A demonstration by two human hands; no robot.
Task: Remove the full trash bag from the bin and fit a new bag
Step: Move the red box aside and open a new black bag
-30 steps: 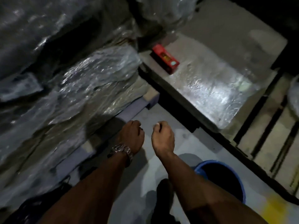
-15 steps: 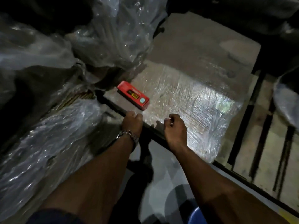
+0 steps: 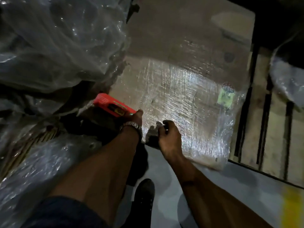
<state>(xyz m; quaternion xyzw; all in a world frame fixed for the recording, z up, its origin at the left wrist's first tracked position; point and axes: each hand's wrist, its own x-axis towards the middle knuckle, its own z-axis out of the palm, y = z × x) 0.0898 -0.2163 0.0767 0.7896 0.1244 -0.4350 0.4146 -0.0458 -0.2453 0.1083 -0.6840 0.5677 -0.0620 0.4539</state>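
Observation:
A red box (image 3: 113,105) with a yellow label lies on a stretch-wrapped flat load (image 3: 181,99), beside crumpled clear plastic. My left hand (image 3: 135,117), a metal watch on its wrist, reaches the box's near end and grips it; the fingers are mostly hidden. My right hand (image 3: 169,135) hovers over the load's near edge with its fingers curled and nothing seen in them. Neither the bin nor a trash bag is in view.
Bulky goods under clear plastic (image 3: 57,46) fill the left side. Wooden pallet slats (image 3: 278,129) with dark gaps lie to the right. Below are grey floor, my dark shoe (image 3: 144,196) and a yellow floor line (image 3: 292,209).
The view swung forward and the blue bin dropped out of the frame. Both arms stretched toward the wrapped load. My left hand went from its edge to the red box.

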